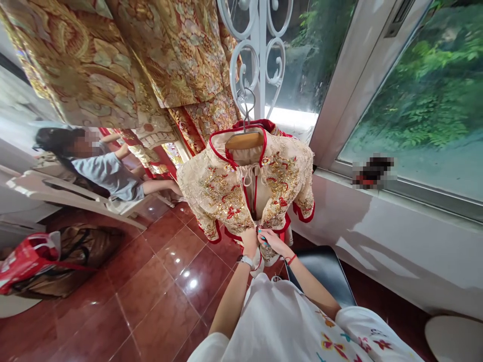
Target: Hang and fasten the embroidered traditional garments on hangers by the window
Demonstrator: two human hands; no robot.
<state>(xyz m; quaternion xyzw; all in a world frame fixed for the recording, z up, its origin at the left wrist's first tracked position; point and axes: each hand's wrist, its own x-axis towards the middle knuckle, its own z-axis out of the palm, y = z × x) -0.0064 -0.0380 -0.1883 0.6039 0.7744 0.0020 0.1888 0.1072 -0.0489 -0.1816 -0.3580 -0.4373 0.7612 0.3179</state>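
Note:
An embroidered cream jacket [215,186] with red piping and gold beadwork hangs in front of me on a hanger [244,140]. Pale ties are knotted in a bow at its neck, and the front gapes open below them. Both of my hands meet at the lower front opening. My left hand [249,240], with a watch on the wrist, is closed on the jacket's front edge. Fingers bent, my right hand [273,240] pinches the edge just beside it; a red cord circles that wrist. Whatever small fastening lies between the fingertips is hidden.
The hanger hooks onto a white scrolled metal stand [260,65] beside the window [415,110]. Gold embroidered garments [151,65] hang at left. Past them a person [109,171] sits on a white chair [49,193]. A black seat [320,271] stands close at my right; bags [75,256] lie far left.

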